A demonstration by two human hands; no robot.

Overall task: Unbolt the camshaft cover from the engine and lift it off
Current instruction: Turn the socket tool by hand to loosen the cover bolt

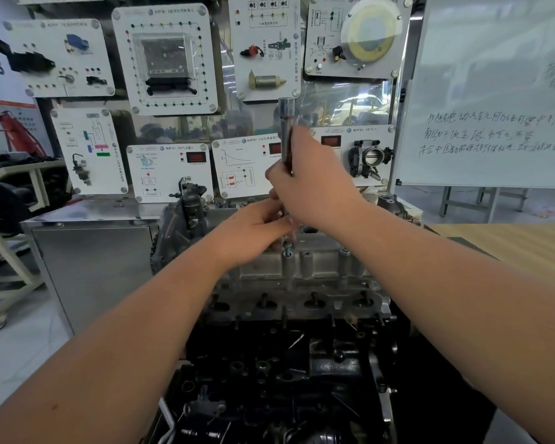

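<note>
So — camshaft cover (pixel 305 267) sits on top of the engine (pixel 285 363), centre frame, not lifted. One bolt (pixel 288 249) on its near edge stands proud, looks part backed out. Left hand (pixel 253 232) reaches in just above it, fingertips curled at the tool's lower end — probably steadying it; exact pinch hidden by the right hand. Right hand (pixel 311 184) grips a long socket extension (pixel 285 129) upright, fingers wrapped round the shaft, likely for spinning it by hand. Training panels (pixel 167 59) and whiteboard (pixel 494 91) behind.
</note>
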